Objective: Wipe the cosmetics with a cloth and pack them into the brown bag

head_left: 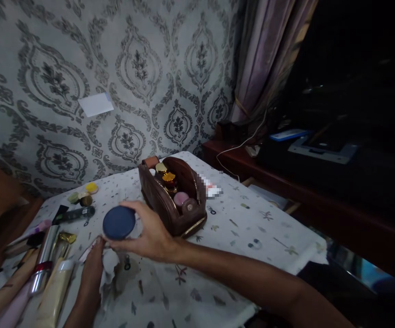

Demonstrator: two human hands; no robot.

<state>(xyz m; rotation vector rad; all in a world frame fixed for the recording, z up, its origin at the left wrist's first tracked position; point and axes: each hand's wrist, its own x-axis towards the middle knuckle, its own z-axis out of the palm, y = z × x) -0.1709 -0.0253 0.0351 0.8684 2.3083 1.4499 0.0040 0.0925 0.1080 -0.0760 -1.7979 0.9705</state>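
In the head view my right hand (152, 234) grips a round dark blue jar (119, 222) by its edge, thumb and fingers on opposite sides, its flat blue face towards me. Just below it, my left hand (93, 264) is closed on a crumpled white tissue (110, 266), and its fingertips are close to the jar's lower edge. Whether they touch the jar I cannot tell. Behind my right hand stands an unzipped brown toiletry bag (163, 202), with gold-capped bottles (169, 179) and a pink round item (181, 199) inside.
Left of my hands lie a cream tube (57, 291), a silver and red cylinder (43, 262), a dark green tube (76, 214) and several small cosmetics. A patterned white cloth (231, 232) covers the table. The wallpapered wall (135, 91) rises behind; a dark red desk (238, 159) stands right.
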